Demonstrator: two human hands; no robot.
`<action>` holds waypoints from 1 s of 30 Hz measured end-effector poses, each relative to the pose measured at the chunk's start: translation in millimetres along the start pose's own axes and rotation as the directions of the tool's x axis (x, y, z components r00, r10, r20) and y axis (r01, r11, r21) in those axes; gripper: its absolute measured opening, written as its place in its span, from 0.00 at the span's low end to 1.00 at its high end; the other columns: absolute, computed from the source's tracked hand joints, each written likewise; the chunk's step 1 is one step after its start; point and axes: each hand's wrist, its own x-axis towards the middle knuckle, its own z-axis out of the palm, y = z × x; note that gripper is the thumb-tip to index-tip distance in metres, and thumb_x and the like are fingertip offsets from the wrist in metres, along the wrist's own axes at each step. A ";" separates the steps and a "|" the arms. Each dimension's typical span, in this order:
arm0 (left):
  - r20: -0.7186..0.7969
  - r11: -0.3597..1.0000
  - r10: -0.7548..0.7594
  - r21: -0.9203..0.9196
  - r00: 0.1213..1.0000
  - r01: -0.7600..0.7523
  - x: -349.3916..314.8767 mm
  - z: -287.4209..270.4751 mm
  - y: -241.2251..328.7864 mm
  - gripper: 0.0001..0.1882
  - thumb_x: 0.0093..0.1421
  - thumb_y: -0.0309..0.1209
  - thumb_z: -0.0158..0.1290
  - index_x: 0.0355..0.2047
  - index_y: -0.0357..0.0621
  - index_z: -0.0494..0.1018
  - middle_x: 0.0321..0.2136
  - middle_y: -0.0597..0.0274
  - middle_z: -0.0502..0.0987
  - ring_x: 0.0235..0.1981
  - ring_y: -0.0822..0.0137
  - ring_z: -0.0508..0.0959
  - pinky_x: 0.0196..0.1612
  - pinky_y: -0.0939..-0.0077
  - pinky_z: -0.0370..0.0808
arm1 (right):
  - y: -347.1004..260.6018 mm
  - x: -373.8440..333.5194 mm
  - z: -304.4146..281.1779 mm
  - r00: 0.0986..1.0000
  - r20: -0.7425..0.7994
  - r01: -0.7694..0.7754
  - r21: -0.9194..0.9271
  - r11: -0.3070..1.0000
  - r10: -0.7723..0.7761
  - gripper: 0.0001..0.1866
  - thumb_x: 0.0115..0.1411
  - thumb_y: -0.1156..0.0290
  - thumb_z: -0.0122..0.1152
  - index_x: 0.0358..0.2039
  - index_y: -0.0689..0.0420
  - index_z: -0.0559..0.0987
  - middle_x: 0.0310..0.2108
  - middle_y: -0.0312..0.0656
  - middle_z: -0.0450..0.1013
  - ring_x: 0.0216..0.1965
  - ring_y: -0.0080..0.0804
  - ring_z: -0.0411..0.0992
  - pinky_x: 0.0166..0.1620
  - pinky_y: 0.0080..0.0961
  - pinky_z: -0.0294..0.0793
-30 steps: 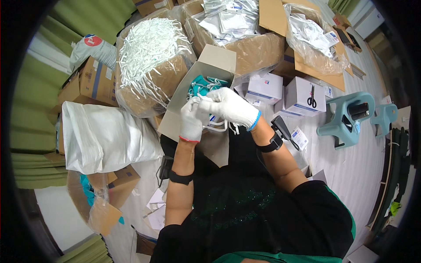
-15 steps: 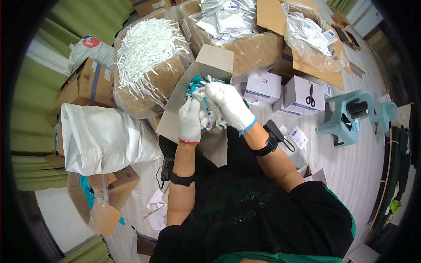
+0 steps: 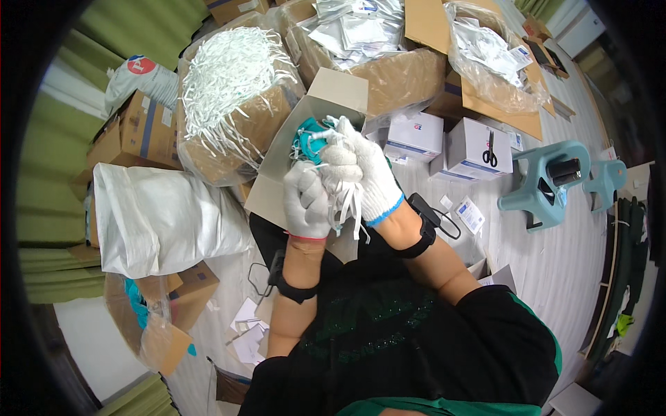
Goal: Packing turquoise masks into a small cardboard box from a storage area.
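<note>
Both my hands wear white knit gloves and come together over an open cardboard box (image 3: 338, 87). My right hand (image 3: 350, 165), with a blue cuff, is closed in a fist around a bunch of white straps (image 3: 351, 205) whose ends dangle below it. Close beside it, my left hand (image 3: 306, 197), with a red cuff, is also closed, its fingertips curled out of sight against the straps. Teal cup-shaped pieces (image 3: 309, 139) show in the box just beyond the gloves. The hands hide much of the box's inside.
Beyond the box, a plastic-lined carton holds white strips (image 3: 229, 76), and others hold silvery packets (image 3: 357, 31). Black scissors (image 3: 490, 149) lie on a white box (image 3: 472, 163) at right, near a blue-green stool (image 3: 548, 180). A white sack (image 3: 166, 222) lies to the left.
My right hand has drawn nearer and turned into a tighter fist, with more strap ends hanging beneath it. My left hand has shifted slightly toward me, and more of the teal pieces shows.
</note>
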 end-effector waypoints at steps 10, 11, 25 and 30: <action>0.266 0.993 0.112 0.013 0.957 -0.120 16.1 -12.2 11.6 0.14 0.63 0.36 0.43 0.20 0.49 0.63 0.16 0.70 0.63 0.11 0.77 0.62 0.14 0.83 0.54 | -0.2 10.3 -0.3 0.998 -0.033 0.038 -0.321 0.946 -0.052 0.19 0.69 0.50 0.48 0.26 0.49 0.69 0.15 0.26 0.57 0.12 0.15 0.53 0.15 0.16 0.56; 0.127 0.981 0.068 0.173 0.990 -0.089 12.9 -4.3 16.1 0.12 0.63 0.37 0.43 0.23 0.48 0.65 0.17 0.69 0.64 0.12 0.77 0.63 0.14 0.84 0.56 | -1.9 10.1 -0.1 0.994 -0.078 0.022 -0.548 0.836 -0.077 0.20 0.69 0.49 0.48 0.24 0.47 0.69 0.14 0.26 0.57 0.12 0.15 0.54 0.15 0.16 0.55; -0.078 0.560 0.043 0.827 0.996 0.041 -2.4 -7.7 19.0 0.15 0.71 0.42 0.43 0.31 0.47 0.67 0.18 0.77 0.58 0.15 0.85 0.55 0.16 0.88 0.52 | 0.2 -5.2 -24.8 0.934 -0.251 -0.079 -0.839 0.539 -0.255 0.17 0.66 0.55 0.55 0.23 0.49 0.71 0.16 0.25 0.63 0.14 0.13 0.55 0.17 0.17 0.51; -0.275 0.751 0.139 0.655 0.951 0.079 -8.4 -1.1 8.9 0.17 0.70 0.45 0.44 0.27 0.50 0.65 0.16 0.76 0.60 0.11 0.83 0.56 0.12 0.85 0.50 | 11.6 -5.5 -15.8 0.919 -0.120 -0.064 -0.985 0.160 -0.375 0.07 0.63 0.67 0.58 0.32 0.57 0.75 0.22 0.25 0.67 0.23 0.11 0.59 0.27 0.13 0.62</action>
